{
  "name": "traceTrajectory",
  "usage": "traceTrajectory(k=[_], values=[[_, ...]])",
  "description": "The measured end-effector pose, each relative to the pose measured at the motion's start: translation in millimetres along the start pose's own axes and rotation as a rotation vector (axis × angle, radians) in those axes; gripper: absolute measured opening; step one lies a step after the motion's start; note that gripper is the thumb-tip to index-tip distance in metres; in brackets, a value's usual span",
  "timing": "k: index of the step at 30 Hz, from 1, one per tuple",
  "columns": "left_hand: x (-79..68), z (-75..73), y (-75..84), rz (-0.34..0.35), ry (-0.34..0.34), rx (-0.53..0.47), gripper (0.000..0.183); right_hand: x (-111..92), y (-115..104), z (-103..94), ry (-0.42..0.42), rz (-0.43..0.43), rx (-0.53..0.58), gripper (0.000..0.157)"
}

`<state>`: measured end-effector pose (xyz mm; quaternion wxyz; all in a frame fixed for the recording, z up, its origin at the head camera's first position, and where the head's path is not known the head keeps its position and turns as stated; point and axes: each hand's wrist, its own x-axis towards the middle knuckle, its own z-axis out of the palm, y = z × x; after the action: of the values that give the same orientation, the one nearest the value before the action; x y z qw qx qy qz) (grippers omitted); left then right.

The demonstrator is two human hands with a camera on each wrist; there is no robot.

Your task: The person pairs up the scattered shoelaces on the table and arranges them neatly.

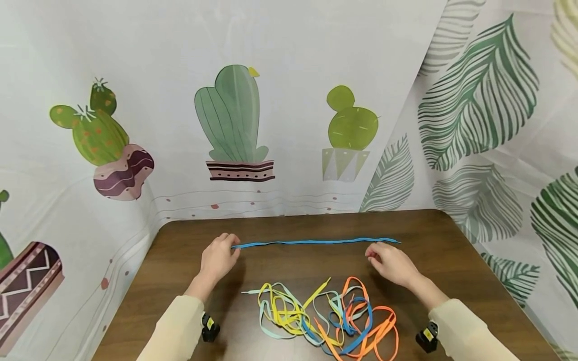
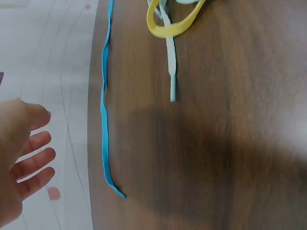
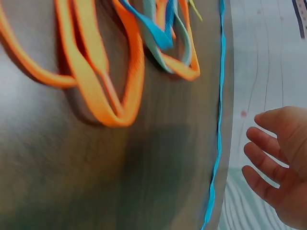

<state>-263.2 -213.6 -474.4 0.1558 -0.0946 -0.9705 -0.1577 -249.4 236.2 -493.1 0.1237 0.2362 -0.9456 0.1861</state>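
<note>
A light blue shoelace (image 1: 311, 242) lies stretched nearly straight across the back of the brown table. Its left tip (image 2: 120, 192) is bent slightly on the wood. My left hand (image 1: 220, 256) hovers by that end, overlapping it in the head view; the left wrist view shows the fingers (image 2: 36, 163) loosely bent with nothing between them. By the lace's right end, my right hand (image 1: 392, 261) is held with thumb and fingers (image 3: 264, 158) apart and relaxed, holding nothing. Closer to me lies a tangle of yellow (image 1: 286, 316), pale mint (image 1: 266, 321), blue (image 1: 361, 341) and orange (image 1: 384, 328) shoelaces.
The dark wooden table (image 1: 189, 271) ends just behind the straight lace. Behind it hangs a white cloth (image 1: 293, 100) printed with cacti and leaves. Black wrist devices (image 1: 210, 328) sit at both sleeves. One mint lace tip (image 2: 172, 86) sticks out leftward from the tangle.
</note>
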Motion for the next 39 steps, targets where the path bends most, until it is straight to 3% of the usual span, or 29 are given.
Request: traceTrajectory(k=[5, 10, 20, 33, 39], values=[[-8.0, 3.7, 9.7, 0.055, 0.027, 0.011, 0.016, -10.6, -17.6, 6.0, -0.021, -0.052, 0.040, 0.012], [-15.8, 10.0, 19.6, 0.122, 0.048, 0.020, 0.016, -20.4, -32.2, 9.7, -0.123, -0.065, 0.084, 0.011], [-29.4, 16.2, 33.2, 0.119, 0.021, 0.010, 0.018, -39.4, -38.0, 20.1, -0.265, -0.046, 0.082, 0.014], [-33.7, 24.9, 48.4, 0.110, 0.013, -0.058, 0.016, -43.2, -41.8, 26.8, -0.257, -0.098, 0.048, 0.017], [-36.5, 30.0, 59.1, 0.147, 0.015, -0.087, 0.015, -42.6, -42.7, 27.7, -0.236, -0.107, 0.036, 0.021]])
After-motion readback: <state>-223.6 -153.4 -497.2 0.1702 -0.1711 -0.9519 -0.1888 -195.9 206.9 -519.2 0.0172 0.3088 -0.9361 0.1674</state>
